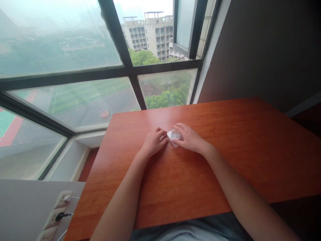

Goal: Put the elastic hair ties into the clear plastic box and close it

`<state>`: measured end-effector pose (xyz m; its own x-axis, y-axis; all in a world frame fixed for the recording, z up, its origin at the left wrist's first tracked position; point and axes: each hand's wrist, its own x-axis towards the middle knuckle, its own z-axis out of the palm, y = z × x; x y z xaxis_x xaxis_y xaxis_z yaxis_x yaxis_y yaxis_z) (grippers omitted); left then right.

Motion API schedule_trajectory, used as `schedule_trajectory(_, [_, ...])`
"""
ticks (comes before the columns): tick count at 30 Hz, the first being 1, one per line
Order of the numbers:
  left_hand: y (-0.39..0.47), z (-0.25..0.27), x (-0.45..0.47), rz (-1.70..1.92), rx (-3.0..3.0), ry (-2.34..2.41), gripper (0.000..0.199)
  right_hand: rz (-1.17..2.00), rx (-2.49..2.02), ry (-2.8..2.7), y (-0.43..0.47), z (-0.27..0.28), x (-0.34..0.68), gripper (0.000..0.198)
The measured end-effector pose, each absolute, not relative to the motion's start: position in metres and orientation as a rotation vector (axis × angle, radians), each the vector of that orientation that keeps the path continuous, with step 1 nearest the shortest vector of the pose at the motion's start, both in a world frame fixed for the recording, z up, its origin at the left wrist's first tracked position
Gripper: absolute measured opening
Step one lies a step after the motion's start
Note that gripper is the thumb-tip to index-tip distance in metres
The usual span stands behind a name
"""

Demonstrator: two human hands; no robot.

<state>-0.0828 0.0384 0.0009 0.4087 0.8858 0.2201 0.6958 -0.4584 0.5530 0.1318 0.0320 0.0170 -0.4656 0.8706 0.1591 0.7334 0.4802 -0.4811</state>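
Note:
On the wooden table lies a small, flat, white pack (173,134) with a gold and dark printed design, its kind too small to tell. My right hand (188,136) grips it from the right, fingers over the far edge and thumb along the near edge, covering part of it. At the pack's left corner, my left hand (155,140) has its fingers curled and pinched together. Whether those fingertips hold a bit of the pack or something else is hidden.
The reddish-brown table (160,187) reaches from my body to the windows (97,103) and the dark wall (260,53) at right. Lower left, a wall socket strip (54,217) carries a white plug (67,198) and a black plug (60,216) with cords beside the table edge.

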Motion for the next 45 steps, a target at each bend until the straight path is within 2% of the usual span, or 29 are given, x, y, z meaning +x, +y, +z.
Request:
schedule_trajectory(5, [0.038,-0.001,-0.081,0.694,2.358,1.367,0.017,0.216,-1.412,-2.438,0.018,0.007,0.099,0.044])
schedule_trajectory(8, [0.039,-0.001,-0.081,0.690,2.364,1.372,0.017,0.148,-1.473,-2.426,0.013,0.006,0.089,0.044])
schedule_trajectory(15, [0.039,-0.002,-0.082,0.684,2.386,1.386,0.015,0.122,-1.616,-2.330,0.019,0.014,0.100,0.034])
schedule_trajectory(22, [0.038,0.001,-0.081,0.649,2.383,1.406,0.014,0.061,-2.056,-1.985,0.049,0.023,0.166,0.026])
schedule_trajectory(31, [0.037,0.001,-0.081,0.636,2.390,1.413,0.015,0.166,-2.310,-1.901,0.052,0.016,0.193,0.031])
schedule_trajectory(34, [0.037,0.002,-0.080,0.626,2.388,1.417,0.016,0.061,-2.220,-1.938,0.053,0.015,0.189,0.031])
schedule_trajectory(37, [0.037,0.003,-0.080,0.613,2.401,1.424,0.017,-0.037,-1.928,-1.969,0.055,0.014,0.175,0.032])
schedule_trajectory(41, [0.035,0.005,-0.078,0.558,2.454,1.438,0.022,0.227,-1.413,-2.042,0.046,0.009,0.136,0.022])
schedule_trajectory(45, [0.031,0.006,-0.072,0.529,2.494,1.393,0.043,0.399,-1.152,-2.288,0.030,-0.003,0.100,0.020])
